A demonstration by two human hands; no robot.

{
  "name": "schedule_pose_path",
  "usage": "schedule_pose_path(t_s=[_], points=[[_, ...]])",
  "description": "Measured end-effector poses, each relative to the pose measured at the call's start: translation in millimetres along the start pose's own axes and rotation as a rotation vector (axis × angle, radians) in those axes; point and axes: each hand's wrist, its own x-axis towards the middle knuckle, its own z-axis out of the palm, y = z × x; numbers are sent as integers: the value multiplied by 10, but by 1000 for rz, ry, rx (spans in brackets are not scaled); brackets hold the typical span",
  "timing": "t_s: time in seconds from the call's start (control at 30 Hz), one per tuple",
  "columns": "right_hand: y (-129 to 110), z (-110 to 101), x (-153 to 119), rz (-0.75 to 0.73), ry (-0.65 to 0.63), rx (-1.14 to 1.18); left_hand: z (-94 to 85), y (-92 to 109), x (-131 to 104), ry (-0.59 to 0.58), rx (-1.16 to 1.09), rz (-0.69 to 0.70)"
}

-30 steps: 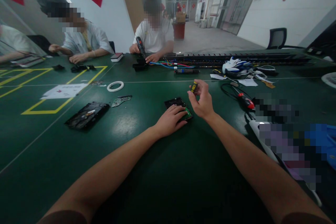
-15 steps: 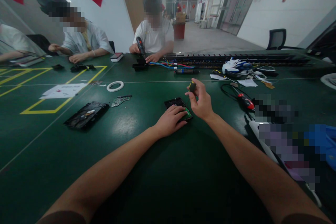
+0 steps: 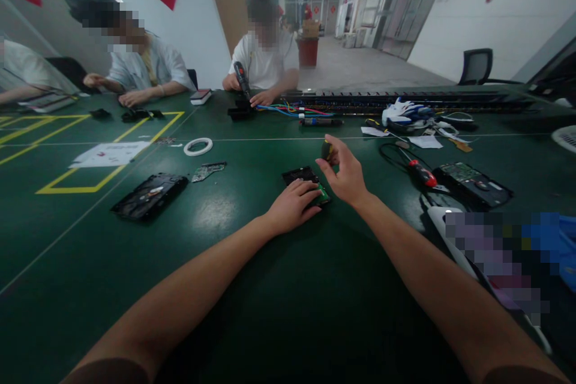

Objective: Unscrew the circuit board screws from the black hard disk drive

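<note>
A black device with a green circuit board (image 3: 323, 194) lies on the green table near the middle. My left hand (image 3: 294, 207) rests on it, fingers spread over its top and covering much of it. Just above and to the right, my right hand (image 3: 344, 169) grips a small screwdriver (image 3: 327, 149) by its dark green and yellow handle. The screwdriver's shaft is too faint to make out.
An opened black case (image 3: 150, 197), a loose circuit board (image 3: 209, 171) and a white ring (image 3: 198, 147) lie left. Right are a red-black screwdriver (image 3: 422, 174) and another opened device (image 3: 474, 185). Across the table (image 3: 252, 153), a person (image 3: 265, 63) holds a power tool (image 3: 242, 78).
My right hand has shifted very slightly, and the screwdriver handle in it has turned and tilted a little. My left hand stays on the device.
</note>
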Motion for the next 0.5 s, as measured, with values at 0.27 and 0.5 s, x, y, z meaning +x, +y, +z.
schedule_pose_path(t_s=[0.27,0.5], points=[[-31,-14,-16,29,11,-26,26,-24,-6,3,-1,3],[27,3,-11,-23,43,-16,10,-17,-4,8,-7,9]])
